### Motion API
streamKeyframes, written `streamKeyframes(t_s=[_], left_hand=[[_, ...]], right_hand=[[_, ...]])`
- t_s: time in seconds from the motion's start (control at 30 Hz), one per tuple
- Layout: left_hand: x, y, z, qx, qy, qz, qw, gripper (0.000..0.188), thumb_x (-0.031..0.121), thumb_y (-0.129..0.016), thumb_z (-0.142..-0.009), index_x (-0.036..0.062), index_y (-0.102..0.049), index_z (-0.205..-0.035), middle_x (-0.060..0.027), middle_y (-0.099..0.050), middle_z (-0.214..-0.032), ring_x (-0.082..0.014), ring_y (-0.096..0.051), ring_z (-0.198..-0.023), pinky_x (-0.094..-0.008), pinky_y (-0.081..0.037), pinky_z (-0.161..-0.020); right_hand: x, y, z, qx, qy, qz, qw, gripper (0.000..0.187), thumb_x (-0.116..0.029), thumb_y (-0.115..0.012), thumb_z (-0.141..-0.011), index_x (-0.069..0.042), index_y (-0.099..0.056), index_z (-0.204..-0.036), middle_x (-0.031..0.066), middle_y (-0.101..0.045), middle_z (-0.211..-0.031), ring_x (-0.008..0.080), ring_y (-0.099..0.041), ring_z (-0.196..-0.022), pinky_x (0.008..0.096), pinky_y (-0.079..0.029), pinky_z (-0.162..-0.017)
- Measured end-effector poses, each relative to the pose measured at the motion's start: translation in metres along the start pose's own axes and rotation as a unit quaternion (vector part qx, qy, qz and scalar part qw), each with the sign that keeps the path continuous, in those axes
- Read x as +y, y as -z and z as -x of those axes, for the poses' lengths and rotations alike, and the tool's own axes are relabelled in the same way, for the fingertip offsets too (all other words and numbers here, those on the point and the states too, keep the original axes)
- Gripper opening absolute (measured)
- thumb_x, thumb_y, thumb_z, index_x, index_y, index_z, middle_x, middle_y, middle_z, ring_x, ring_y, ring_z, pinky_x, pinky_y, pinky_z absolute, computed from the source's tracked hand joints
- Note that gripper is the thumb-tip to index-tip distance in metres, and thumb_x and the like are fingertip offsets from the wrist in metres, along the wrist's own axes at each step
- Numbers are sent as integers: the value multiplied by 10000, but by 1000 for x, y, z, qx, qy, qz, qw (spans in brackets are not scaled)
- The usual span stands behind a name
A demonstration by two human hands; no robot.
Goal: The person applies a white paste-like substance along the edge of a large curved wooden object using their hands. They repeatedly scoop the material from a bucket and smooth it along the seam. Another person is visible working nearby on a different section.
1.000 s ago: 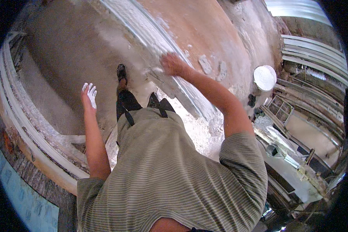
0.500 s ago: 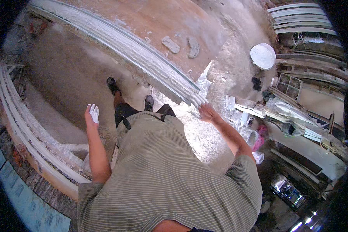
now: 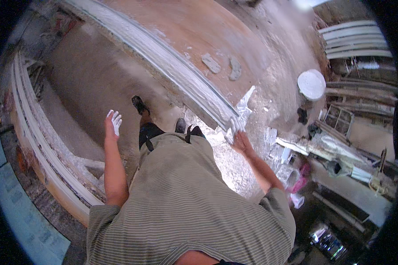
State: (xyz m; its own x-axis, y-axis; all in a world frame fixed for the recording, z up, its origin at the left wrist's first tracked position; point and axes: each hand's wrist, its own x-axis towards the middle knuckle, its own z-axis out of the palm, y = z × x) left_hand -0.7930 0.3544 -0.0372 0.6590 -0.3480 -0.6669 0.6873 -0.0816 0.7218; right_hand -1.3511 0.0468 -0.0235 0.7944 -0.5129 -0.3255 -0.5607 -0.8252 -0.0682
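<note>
A long trough-like mould (image 3: pixel 177 66) runs from the upper left toward the middle, filled with a white plaster-like paste. At its near right end, my right hand (image 3: pixel 239 138) rests with white-coated fingers stretched over the paste and edge. Beside that hand, a ragged white flap (image 3: pixel 245 105) sticks out from the mould's end. My left hand (image 3: pixel 113 123) is raised over the floor at the left, holding nothing. Its fingers are apart and coated white.
Two grey-white lumps (image 3: pixel 211 63) lie on the brown surface beyond the mould. A round white-topped container (image 3: pixel 311 85) stands at the right, near stacked pale strips (image 3: pixel 358 39). Long curved mouldings (image 3: pixel 44 141) line the left side. White residue (image 3: pixel 234 170) covers the floor below my right hand.
The whole view has shifted, so the surroundings sit lower and farther right. My right hand stays at the mould's end, its fingers now pointing more away from me. My left hand has turned slightly.
</note>
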Motion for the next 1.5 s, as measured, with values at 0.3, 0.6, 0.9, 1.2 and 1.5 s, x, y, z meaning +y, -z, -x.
streamKeyframes(t_s=[0.3,0.6,0.9,1.2,1.5], left_hand=[[-65,117,-18,117,122,108,980,672,414,-558,-898,76,-345,-1439,-118,-422,-1450,-297,-439,-1298,-395,-356,-1054],[-110,217,-50,190,189,66,961,639,460,-554,-867,78,-421,-1362,-106,-523,-1325,-287,-529,-1161,-416,-409,-996],[-2,262,-106,220,96,18,971,434,409,-596,-859,189,-533,-1228,-49,-607,-1066,-215,-594,-881,-376,-480,-770],[118,271,-162,260,18,-51,964,378,348,-629,-867,181,-549,-1196,-26,-626,-1074,-162,-603,-884,-336,-470,-705],[18,338,-241,224,162,-171,946,538,426,-612,-858,107,-521,-1281,-140,-603,-1134,-316,-578,-1032,-449,-465,-876]], right_hand=[[-93,68,-149,-18,77,-56,995,520,-400,-561,-858,10,-582,-1177,241,-540,-1284,405,-508,-1179,547,-344,-999],[-173,150,-354,-79,173,74,979,614,-477,-496,-909,-63,-474,-1362,164,-444,-1426,334,-381,-1343,487,-236,-1131],[-301,218,-586,-83,173,84,978,612,-446,-520,-888,-25,-481,-1331,220,-411,-1426,362,-369,-1339,495,-274,-1097],[-412,284,-792,2,238,165,957,571,-475,-520,-873,-22,-562,-1219,193,-520,-1305,350,-477,-1220,483,-339,-1032],[-429,287,-909,163,277,77,944,562,-439,-497,-894,33,-551,-1195,240,-548,-1224,392,-523,-1138,485,-389,-986]])
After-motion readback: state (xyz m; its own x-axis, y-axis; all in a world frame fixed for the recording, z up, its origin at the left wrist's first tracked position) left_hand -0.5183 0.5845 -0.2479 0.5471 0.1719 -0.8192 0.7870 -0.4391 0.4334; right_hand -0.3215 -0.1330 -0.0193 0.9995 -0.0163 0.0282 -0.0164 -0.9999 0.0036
